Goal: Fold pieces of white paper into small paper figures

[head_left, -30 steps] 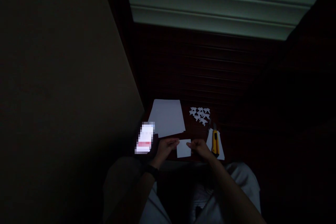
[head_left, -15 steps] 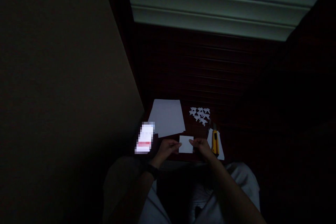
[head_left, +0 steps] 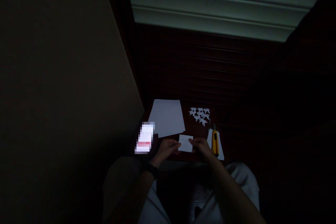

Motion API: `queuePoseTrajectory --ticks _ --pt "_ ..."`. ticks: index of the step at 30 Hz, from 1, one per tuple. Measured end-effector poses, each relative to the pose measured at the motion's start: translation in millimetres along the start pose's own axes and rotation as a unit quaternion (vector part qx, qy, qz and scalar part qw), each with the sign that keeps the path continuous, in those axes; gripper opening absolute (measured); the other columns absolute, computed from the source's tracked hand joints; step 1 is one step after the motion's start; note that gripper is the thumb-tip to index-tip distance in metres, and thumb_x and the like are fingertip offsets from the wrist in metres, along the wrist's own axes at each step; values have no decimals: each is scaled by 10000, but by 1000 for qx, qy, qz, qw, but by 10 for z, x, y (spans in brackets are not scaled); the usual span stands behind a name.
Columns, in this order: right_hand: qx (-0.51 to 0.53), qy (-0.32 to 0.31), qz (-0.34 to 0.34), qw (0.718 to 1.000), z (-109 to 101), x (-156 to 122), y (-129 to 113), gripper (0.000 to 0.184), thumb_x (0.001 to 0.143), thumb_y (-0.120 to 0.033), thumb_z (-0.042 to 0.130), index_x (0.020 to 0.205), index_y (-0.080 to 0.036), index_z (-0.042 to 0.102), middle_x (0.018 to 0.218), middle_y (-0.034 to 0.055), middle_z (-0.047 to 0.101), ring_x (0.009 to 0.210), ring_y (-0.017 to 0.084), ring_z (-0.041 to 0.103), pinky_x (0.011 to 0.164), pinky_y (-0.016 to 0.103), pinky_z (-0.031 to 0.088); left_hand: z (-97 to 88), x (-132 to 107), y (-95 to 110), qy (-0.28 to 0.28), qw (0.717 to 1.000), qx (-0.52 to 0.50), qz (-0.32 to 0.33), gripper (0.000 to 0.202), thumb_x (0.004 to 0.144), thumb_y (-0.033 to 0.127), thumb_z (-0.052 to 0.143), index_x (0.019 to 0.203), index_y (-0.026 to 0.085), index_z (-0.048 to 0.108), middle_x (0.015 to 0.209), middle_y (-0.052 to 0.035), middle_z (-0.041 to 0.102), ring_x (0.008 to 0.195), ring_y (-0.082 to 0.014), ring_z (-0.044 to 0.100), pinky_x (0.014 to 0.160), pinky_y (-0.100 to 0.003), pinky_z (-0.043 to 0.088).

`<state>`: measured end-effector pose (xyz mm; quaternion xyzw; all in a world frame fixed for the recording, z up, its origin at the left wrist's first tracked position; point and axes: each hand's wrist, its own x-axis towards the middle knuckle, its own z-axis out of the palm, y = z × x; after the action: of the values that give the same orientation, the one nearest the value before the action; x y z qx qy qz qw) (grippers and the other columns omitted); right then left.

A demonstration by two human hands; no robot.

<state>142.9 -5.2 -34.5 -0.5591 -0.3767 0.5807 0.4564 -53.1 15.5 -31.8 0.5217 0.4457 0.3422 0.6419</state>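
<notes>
In a dim room, both my hands hold a small white piece of paper [head_left: 186, 143] over the near edge of a dark little table [head_left: 195, 131]. My left hand [head_left: 168, 148] pinches its left edge, and a dark watch sits on that wrist. My right hand [head_left: 202, 147] pinches its right edge. A stack of white sheets [head_left: 167, 117] lies just beyond the hands.
A lit phone screen [head_left: 145, 138] rests at the table's left corner. Several small white paper cut-outs [head_left: 200, 115] lie at the back right. A yellow utility knife [head_left: 215, 141] lies on a paper scrap at the right. A wall stands on the left and window blinds above.
The small paper has risen slightly and shifted from a tilted lie to a flatter, narrower look between my fingers. My hands stayed almost in place.
</notes>
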Motion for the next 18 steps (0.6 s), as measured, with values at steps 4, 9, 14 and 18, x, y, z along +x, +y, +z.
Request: queuePoseTrajectory --ticks 4,9,14,18 --pt "-19 -18 -11 1000 18 -37 -38 399 593 -525 640 510 -149 536 439 -5 525 383 83 438 398 203 349 -7 -29 54 9 1000 -21 -1 357 618 436 661 713 95 611 709 -80 662 581 -173 628 548 -275 522" --pt "-5 -20 -23 1000 13 -68 -25 397 592 -520 642 493 -153 527 435 -14 519 390 88 445 398 207 337 -10 -43 82 6 1000 -1 7 337 618 425 662 685 99 606 650 -61 647 542 -156 608 517 -258 502" --pt "-16 -24 -44 999 13 -77 1 388 592 -510 647 508 -142 555 444 -4 530 390 82 429 385 200 307 -9 -38 114 -16 999 16 34 340 622 380 669 819 108 612 797 -95 666 719 -192 625 588 -249 485" --pt "-16 -5 -32 999 29 -77 10 386 578 -519 652 533 -146 566 455 -11 533 390 84 428 385 203 323 15 -13 66 -25 999 34 27 500 542 340 728 961 120 565 718 -73 665 652 -191 631 580 -264 481"
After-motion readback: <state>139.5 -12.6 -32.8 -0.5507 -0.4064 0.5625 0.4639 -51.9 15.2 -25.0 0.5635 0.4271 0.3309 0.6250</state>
